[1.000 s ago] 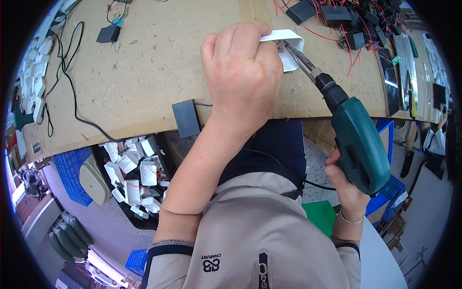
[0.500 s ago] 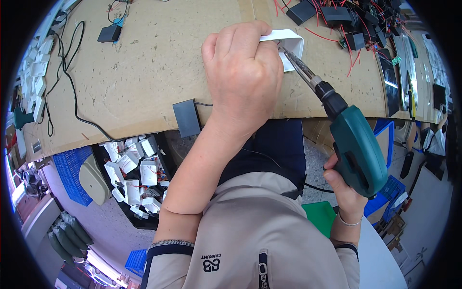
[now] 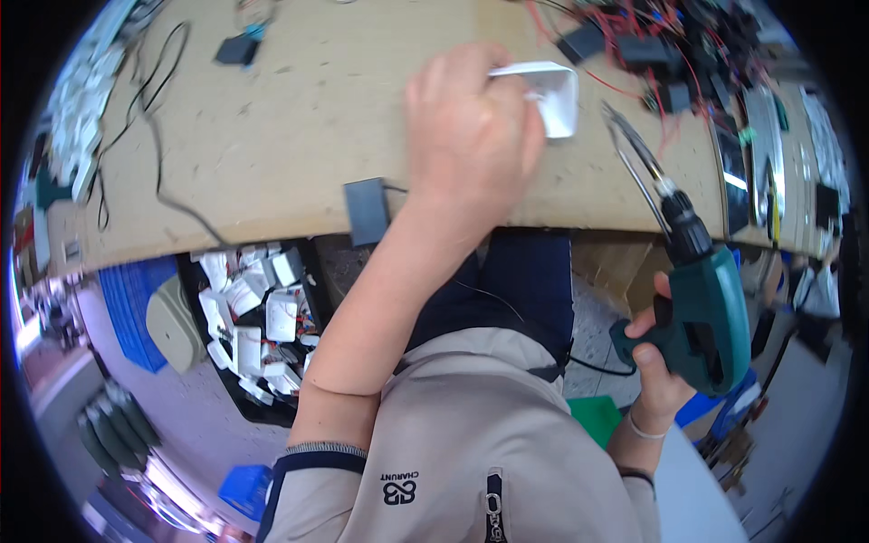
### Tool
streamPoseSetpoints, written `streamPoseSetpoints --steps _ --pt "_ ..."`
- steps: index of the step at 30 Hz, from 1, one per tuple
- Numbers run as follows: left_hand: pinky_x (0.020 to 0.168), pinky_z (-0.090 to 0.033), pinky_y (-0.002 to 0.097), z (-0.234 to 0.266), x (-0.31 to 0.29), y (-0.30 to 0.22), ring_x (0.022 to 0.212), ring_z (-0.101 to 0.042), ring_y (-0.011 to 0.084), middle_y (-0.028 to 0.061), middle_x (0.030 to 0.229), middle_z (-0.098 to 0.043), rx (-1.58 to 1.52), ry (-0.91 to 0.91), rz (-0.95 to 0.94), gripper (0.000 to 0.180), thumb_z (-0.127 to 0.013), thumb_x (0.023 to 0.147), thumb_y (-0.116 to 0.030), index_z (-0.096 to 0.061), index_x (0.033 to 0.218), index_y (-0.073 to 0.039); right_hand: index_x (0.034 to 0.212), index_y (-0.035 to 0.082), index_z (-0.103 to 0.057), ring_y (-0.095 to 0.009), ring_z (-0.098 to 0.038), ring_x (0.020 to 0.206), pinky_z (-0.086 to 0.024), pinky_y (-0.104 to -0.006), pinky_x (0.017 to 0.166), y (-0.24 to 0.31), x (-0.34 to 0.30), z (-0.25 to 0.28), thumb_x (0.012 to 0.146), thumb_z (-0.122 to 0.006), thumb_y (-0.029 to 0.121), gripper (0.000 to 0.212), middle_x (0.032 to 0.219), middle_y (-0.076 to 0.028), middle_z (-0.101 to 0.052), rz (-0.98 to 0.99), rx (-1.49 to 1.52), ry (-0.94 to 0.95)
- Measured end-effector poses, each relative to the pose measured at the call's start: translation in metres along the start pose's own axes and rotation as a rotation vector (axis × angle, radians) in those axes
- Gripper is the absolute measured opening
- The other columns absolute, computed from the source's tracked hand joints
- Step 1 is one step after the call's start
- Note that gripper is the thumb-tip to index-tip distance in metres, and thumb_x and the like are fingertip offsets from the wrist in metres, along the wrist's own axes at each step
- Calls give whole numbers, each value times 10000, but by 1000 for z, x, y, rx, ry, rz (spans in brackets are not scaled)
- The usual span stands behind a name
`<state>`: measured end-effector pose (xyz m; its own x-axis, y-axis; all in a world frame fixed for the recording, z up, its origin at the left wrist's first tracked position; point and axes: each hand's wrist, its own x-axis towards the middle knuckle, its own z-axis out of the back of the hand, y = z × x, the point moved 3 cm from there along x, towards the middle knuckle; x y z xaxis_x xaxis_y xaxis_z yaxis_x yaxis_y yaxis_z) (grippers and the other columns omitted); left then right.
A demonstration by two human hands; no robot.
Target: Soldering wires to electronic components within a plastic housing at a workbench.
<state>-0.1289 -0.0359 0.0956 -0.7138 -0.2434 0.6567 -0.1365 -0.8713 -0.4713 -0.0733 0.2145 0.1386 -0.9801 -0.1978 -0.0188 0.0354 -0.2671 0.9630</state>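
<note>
My left hand point(image 3: 475, 136), back of the hand up and blurred by motion, grips a white plastic housing point(image 3: 561, 104) by its left side. Its fingertips are hidden inside or behind the housing. My right hand point(image 3: 656, 371) is wrapped around the handle of a dark green soldering gun point(image 3: 711, 317). The gun's metal tip and the thin tube beside it point up and left, apart from the housing, just to its right. A small black box point(image 3: 366, 211) with a cable lies at the table's near edge, beside my left forearm.
Black boxes with red wires point(image 3: 647, 54) are heaped at the far right of the table point(image 3: 299, 136). A black cable point(image 3: 158, 154) crosses its left side. Below the left edge stands a black crate point(image 3: 262, 412) of white housings point(image 3: 246, 348). Another small black box point(image 3: 237, 50) lies far left.
The soldering gun has moved right and down, its tip coming out of the white housing. My left hand still grips the housing; the whole view has shifted slightly.
</note>
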Motion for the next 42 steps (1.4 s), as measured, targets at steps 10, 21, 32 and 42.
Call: streamPoseSetpoints --steps 10,21,32,42 --pt "790 -437 379 1 -2 8 904 -523 318 150 903 -551 -182 112 211 125 -676 689 -119 -658 734 -4 1313 -69 -372 -150 -565 726 -486 -237 639 0 3 9 777 -703 172 675 1208 -232 -544 282 -87 87" --pt "448 -431 194 154 -77 92 663 -619 132 126 871 -660 -1530 -249 804 378 -633 717 -113 -627 1053 61 1330 -60 -339 -147 -540 701 -475 -234 618 8 14 1 817 -659 116 630 1219 -228 -530 356 -44 179" --pt "780 -435 259 324 -326 117 854 -573 143 57 907 -645 -676 171 1356 163 -728 687 -75 -715 833 -4 1326 -34 -351 -152 -530 704 -460 -255 632 7 20 -16 812 -665 120 622 1257 -222 -512 316 -15 193" --pt "700 -492 286 307 -229 96 760 -628 142 76 826 -695 -213 861 1226 214 -725 780 -188 -705 890 -6 1328 -53 -353 -138 -553 704 -463 -240 644 -3 26 -14 800 -661 125 636 1227 -233 -519 328 108 237"
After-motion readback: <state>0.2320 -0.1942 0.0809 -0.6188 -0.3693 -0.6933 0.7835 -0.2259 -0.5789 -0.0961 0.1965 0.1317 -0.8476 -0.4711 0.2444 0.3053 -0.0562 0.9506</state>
